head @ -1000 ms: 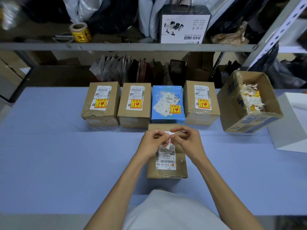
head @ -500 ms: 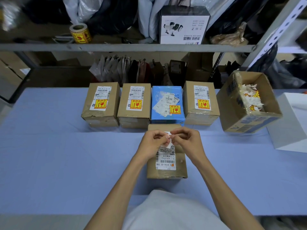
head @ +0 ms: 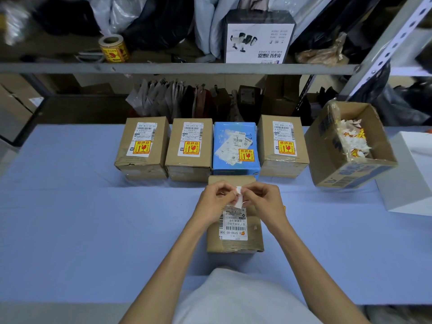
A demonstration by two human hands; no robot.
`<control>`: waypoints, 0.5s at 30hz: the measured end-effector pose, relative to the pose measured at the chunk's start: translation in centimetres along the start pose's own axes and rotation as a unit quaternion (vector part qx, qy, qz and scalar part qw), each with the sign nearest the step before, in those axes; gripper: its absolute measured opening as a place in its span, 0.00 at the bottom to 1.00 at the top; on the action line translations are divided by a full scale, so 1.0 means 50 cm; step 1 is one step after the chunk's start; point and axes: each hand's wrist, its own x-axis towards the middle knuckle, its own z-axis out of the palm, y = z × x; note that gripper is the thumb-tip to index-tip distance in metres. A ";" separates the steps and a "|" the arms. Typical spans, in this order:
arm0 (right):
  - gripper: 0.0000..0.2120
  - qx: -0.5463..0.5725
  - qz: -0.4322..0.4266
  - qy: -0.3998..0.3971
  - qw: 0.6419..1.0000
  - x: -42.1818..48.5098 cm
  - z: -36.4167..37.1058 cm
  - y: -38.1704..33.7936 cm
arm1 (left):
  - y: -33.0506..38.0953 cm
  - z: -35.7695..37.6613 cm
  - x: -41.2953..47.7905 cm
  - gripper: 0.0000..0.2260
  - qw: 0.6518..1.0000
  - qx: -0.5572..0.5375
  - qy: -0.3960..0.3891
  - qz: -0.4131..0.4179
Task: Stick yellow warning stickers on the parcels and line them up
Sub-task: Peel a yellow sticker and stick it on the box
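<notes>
Pinching from both sides, the left hand (head: 216, 202) and the right hand (head: 265, 202) meet fingertip to fingertip on a small sticker (head: 239, 200). Only its white, papery side shows, a thin curled slip hanging down between the two thumbs. The hands hover directly above the nearest parcel (head: 215, 244), a brown corrugated-cardboard box with taped edges. It lies flat on the smooth blue table (head: 70, 218), its long axis running from 6 to 12 o'clock. Its glossy white shipping label (head: 233, 226) sits along that axis, with the print upside down to the person and the barcode end toward 6 o'clock. At 12 o'clock, touching the parcel's far end, stands a side-by-side row: three cardboard parcels (head: 142, 146) (head: 189, 148) (head: 282, 143) and one blue parcel (head: 236, 169). Each is a rectangular block, long axis also 6 to 12, and each carries a square yellow warning sticker with red print. At 2 o'clock an open, tilted carton (head: 327, 146) holds crumpled white and yellow paper scraps. At 11 o'clock, on the grey metal shelf (head: 163, 67), stands a cylindrical sticker roll (head: 113, 48).
</notes>
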 end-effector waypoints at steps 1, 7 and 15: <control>0.08 0.001 0.002 0.008 1.000 0.001 0.001 0.001 | 0.002 0.001 0.000 0.04 1.000 -0.006 0.001 -0.006; 0.05 -0.044 -0.036 -0.013 0.998 0.000 0.002 0.003 | 0.016 0.007 -0.003 0.10 1.000 -0.016 -0.012 -0.012; 0.06 -0.006 0.024 0.081 0.996 0.002 0.001 -0.006 | 0.003 0.006 -0.001 0.10 0.997 -0.044 0.033 -0.053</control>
